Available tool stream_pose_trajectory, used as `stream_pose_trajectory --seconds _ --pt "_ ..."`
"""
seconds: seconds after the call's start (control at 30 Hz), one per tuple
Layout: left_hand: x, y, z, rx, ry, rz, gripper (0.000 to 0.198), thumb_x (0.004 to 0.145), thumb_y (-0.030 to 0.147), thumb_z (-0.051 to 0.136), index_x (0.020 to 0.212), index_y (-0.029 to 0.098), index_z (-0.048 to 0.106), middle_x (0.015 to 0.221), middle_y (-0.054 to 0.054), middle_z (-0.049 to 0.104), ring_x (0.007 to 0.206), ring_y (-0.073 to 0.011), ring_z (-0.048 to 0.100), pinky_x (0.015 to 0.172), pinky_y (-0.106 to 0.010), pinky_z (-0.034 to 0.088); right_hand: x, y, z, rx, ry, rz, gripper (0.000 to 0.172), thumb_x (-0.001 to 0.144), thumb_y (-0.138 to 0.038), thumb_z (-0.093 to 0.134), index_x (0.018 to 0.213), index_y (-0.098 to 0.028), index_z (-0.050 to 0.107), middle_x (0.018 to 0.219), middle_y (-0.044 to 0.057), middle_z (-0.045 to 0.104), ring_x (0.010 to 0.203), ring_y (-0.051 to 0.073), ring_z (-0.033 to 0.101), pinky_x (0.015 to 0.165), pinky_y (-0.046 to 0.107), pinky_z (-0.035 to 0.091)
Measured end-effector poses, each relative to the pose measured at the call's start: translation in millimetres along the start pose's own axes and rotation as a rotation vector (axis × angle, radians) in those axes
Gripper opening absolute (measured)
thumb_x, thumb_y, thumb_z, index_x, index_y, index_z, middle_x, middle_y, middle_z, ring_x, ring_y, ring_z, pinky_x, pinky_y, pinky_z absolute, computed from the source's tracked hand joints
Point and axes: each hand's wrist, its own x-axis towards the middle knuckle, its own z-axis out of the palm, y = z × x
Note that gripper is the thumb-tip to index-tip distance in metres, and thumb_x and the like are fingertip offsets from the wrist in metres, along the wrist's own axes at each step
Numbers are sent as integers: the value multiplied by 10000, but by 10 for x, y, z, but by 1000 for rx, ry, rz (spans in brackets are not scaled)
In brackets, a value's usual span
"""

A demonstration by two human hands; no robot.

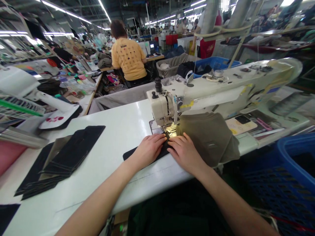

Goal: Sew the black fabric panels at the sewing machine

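Well to the left of the left hand: a fanned stack of dark cut pieces [66, 157] lies on the white table [115, 121].

Left hand [150, 149]: flat, palm down, fingers extended and close together, pressing on a dark fabric piece [130, 153]; nothing gripped.

Just beyond both hands' fingertips: the head of the sewing machine [163, 106], its lamp lit. The fabric's far end sits at the needle area; the exact contact cannot be made out.

Right hand [184, 151]: flat likewise, just beside the left, on the same piece.

Touching the right hand's outer side: an olive garment [211, 137], bunched under the machine arm.

Far right, below table level: a blue basket [297, 157].

Far beyond the left hand: a person in a yellow shirt [129, 59], seated, back turned.
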Motion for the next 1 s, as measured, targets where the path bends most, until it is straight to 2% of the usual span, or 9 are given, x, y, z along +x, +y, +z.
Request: stream_pose_trajectory --seconds 0.27,0.4,0.7,0.8,0.9,1.0 --pt "55 -143 -25 -40 -3 67 353 969 151 483 1294 193 615 1352 -91 633 1249 -232 588 1086 -449 471 14 -28 14 -24 4 6 225 1009 -285 522 1135 -201 689 1202 94 702 1125 249 600 1140 551 320" --pt "46 -124 -26 -41 7 61 362 957 143 490 1293 189 617 1351 -101 629 1256 -238 580 1070 -453 482 3 -21 5 -28 -9 5 240 1017 -296 510 1153 -197 681 1225 95 696 1136 251 591 1145 550 308" --pt "59 -110 -38 24 -54 27 390 978 148 456 1339 203 592 1408 -104 594 1309 -248 548 1108 -494 432 8 -5 15 -65 -34 -4 271 1023 -302 494 1207 -201 666 1279 95 678 1164 260 577 1151 568 301" --pt "21 -27 -37 39 -44 16 393 974 134 450 1328 199 607 1388 -114 609 1305 -257 552 1115 -519 428 -11 2 -11 -59 -39 -14 273 1024 -294 491 1214 -207 667 1291 91 675 1182 259 570 1154 568 299" --pt "-78 125 -28 -15 -31 71 341 989 162 464 1281 182 639 1319 -119 650 1253 -244 594 1077 -459 489 -73 19 -55 -53 -33 -44 267 1025 -273 487 1202 -213 678 1258 81 696 1175 246 578 1155 543 308" --pt "-186 244 -3 -21 -38 116 342 1003 193 472 1315 173 610 1354 -121 636 1282 -247 583 1086 -440 495 -136 39 -85 -56 -30 -86 273 1030 -256 479 1211 -200 675 1244 74 706 1170 238 582 1144 511 328"
